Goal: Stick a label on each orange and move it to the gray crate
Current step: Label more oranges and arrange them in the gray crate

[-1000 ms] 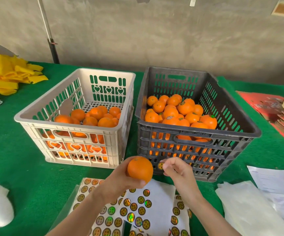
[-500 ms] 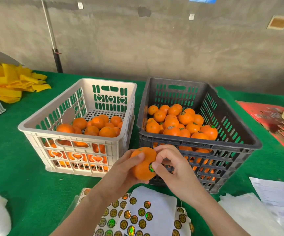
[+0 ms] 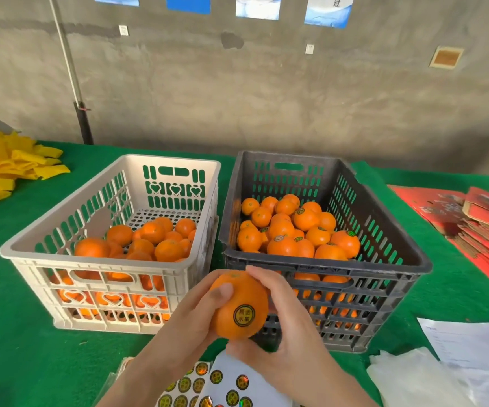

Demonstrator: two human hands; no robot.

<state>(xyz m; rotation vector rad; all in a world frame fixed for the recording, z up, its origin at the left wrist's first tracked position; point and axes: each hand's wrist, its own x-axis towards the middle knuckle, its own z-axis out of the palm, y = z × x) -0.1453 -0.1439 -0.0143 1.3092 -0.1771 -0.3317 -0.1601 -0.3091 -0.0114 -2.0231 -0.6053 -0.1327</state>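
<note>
The thumb of the left hand (image 3: 190, 318) is pressing on the near side of one orange (image 3: 237, 301), and its other fingers are hiding behind the fruit, so I cannot tell how they are lying. The fingers (image 3: 263, 279) of the right hand (image 3: 290, 345) are curling over the top and far side, and the right thumb is holding it from below. Both hands are holding this orange up in the air, just in front of the gap between the two crates. A round black and gold label (image 3: 244, 315) is sticking to its front.

Behind it on the right, the gray crate (image 3: 369, 268) is holding many oranges (image 3: 296, 230), and some are wearing labels. On the left, the white crate (image 3: 90, 261) is touching the gray one and holding plain oranges (image 3: 149, 242). A sticker sheet (image 3: 231, 386) is lying under the hands on the green table (image 3: 17, 333). White papers (image 3: 472, 345) are lying at the right, red cardboard (image 3: 472, 224) is sitting farther back, and yellow strips (image 3: 8, 168) are piling up at the far left.
</note>
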